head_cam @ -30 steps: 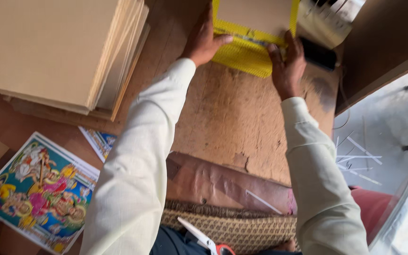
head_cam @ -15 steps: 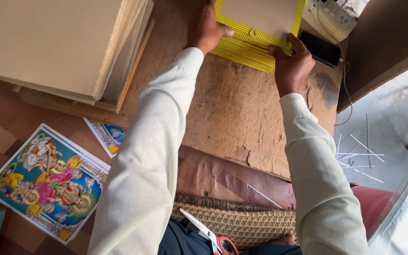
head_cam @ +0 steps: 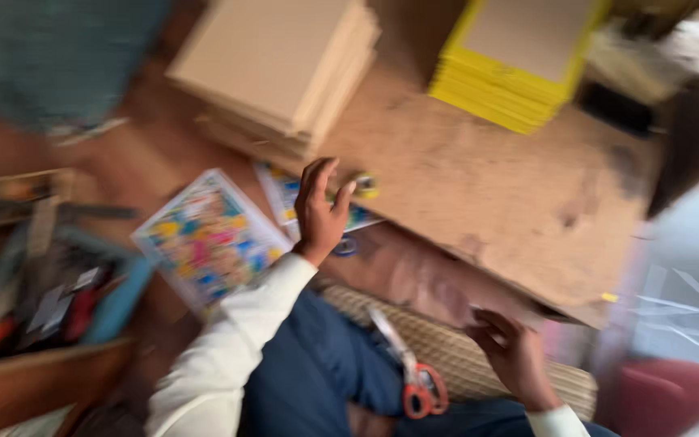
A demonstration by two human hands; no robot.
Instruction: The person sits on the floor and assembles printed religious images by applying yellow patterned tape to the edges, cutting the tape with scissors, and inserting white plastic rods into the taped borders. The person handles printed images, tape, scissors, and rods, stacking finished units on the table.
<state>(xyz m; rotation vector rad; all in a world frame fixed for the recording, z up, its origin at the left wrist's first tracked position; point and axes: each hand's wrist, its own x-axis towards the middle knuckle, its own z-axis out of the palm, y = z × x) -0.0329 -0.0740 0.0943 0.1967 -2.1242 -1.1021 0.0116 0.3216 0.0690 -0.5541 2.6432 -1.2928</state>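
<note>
The view is blurred by motion. My left hand point(head_cam: 319, 209) is raised with fingers spread, holding nothing, above a colourful printed picture point(head_cam: 309, 198) at the near edge of the brown board point(head_cam: 479, 186). My right hand point(head_cam: 511, 350) rests low by the board's near edge, over a woven mat point(head_cam: 455, 356), fingers loosely apart and empty. A yellow stack topped by a tan sheet point(head_cam: 519, 61) lies at the far side of the board, away from both hands. Orange-handled scissors point(head_cam: 410, 372) lie on my lap between the hands.
A pile of tan boards point(head_cam: 285, 69) sits at the upper left. A larger colourful picture point(head_cam: 208, 239) lies on the floor. Tools and clutter point(head_cam: 34, 267) fill the left side. A dark object point(head_cam: 620, 109) lies beside the yellow stack.
Both hands have left the yellow stack and pulled back toward me. The left now hovers by the pictures, the right is down at the board's near edge. The camera swung left and down.
</note>
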